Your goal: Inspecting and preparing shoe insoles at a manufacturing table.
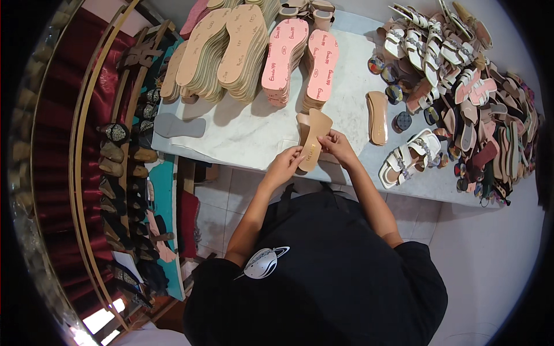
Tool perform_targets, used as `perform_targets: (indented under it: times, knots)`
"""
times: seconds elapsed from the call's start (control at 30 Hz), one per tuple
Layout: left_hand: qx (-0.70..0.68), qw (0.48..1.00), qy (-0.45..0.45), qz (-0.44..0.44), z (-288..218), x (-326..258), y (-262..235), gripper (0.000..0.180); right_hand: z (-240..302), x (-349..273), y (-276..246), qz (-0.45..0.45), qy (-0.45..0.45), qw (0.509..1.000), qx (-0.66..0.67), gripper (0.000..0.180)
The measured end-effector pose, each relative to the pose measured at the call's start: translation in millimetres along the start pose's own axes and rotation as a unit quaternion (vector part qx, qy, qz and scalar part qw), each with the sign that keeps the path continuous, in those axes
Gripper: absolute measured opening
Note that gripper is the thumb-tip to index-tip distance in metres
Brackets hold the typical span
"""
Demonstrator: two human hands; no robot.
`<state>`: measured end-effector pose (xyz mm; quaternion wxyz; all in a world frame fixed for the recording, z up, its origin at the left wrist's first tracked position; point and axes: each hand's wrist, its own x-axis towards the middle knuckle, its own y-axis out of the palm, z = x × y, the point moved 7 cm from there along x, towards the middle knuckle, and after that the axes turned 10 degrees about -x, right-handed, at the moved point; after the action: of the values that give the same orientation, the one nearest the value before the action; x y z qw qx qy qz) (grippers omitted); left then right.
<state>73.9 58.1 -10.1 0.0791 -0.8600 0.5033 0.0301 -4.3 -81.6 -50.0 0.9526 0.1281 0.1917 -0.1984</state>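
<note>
A tan shoe insole [315, 145] is held between my two hands above the table's near edge. My left hand [285, 166] pinches its left side near the lower end. On its right edge, higher up, are the closed fingers of my right hand [339, 149]. A second tan piece [303, 122] shows behind the insole on the left; whether it is held too, I cannot tell. Just beyond stand two stacks of pink insoles, a left stack [285, 55] and a right stack [323, 64], both printed in red.
Tall stacks of beige insoles [239, 40] rise at the back left, with a grey sole shape [180, 126] nearer. A clear-wrapped tan bundle [378, 118] lies on the right beside white sandals [411, 157]. Piled sandals [479, 115] cover the far right. Shoe racks [124, 173] stand left.
</note>
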Motion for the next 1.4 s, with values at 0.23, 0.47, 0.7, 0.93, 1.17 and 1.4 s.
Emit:
perform_targets:
  times: [0.23,0.47,0.7,0.93,1.17,1.4]
  knots:
    - [0.043,0.999,-0.008,-0.017,3,-9,-12,0.027,6,8,-2,-0.048,-0.061,0.996,-0.035,0.019]
    - [0.071,0.996,-0.002,-0.045,5,-20,-23,0.029,2,15,3,-0.041,-0.066,0.994,-0.076,0.019]
    - [0.078,0.996,0.002,-0.044,-3,-22,-22,0.030,-8,23,5,-0.029,-0.082,0.992,-0.086,0.017]
    - [0.249,0.957,0.138,-0.054,-22,-24,-12,0.025,-7,21,5,-0.042,-0.099,0.990,-0.092,0.015]
    - [0.285,0.944,0.153,-0.058,-32,-26,0,0.023,-8,22,4,-0.062,-0.114,0.983,-0.128,0.015]
    - [0.340,0.921,0.186,-0.039,-27,-29,10,0.018,-9,21,3,-0.084,-0.125,0.969,-0.194,0.017]
